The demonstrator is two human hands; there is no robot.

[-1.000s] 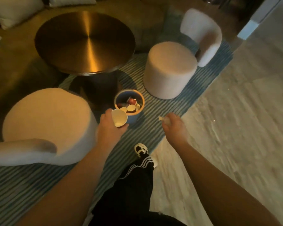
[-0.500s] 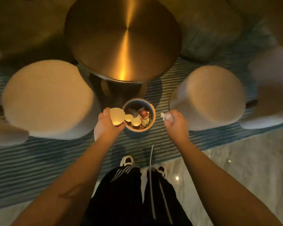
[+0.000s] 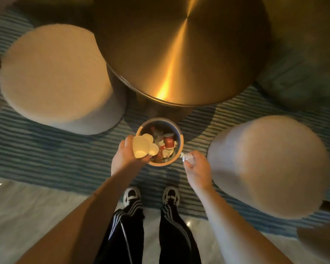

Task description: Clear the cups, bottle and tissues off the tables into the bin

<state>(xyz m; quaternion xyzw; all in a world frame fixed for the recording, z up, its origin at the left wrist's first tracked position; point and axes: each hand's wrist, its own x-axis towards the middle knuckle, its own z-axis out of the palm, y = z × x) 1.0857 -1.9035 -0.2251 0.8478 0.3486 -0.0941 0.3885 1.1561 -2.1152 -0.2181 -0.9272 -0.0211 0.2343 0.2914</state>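
Here the person stands at the edge of a striped rug, shoes on the line where rug meets pale floor, looking straight down. The bin, a small round tub, sits on the rug just in front of the feet and close against the base of the round brass counter. Inside it lie a red cup, two pale cups and some crumpled scraps too jumbled to tell apart.

The left hand is closed around a cup, fingers wrapped about its side, the open mouth tipped toward the camera. It hovers over the bin's near-left rim, overlapping the pale cups below.

The right hand pinches a tissue, a small whitish wad held between thumb and fingertips. It is just outside the bin's right rim, beside it rather than over the opening.

Two cream stools flank the bin: one to the left, one to the right, both standing on the rug. The counter top shows only its brushed sheen and a bright streak of reflected light. A grey cushion-like shape lies blurred at the upper right.
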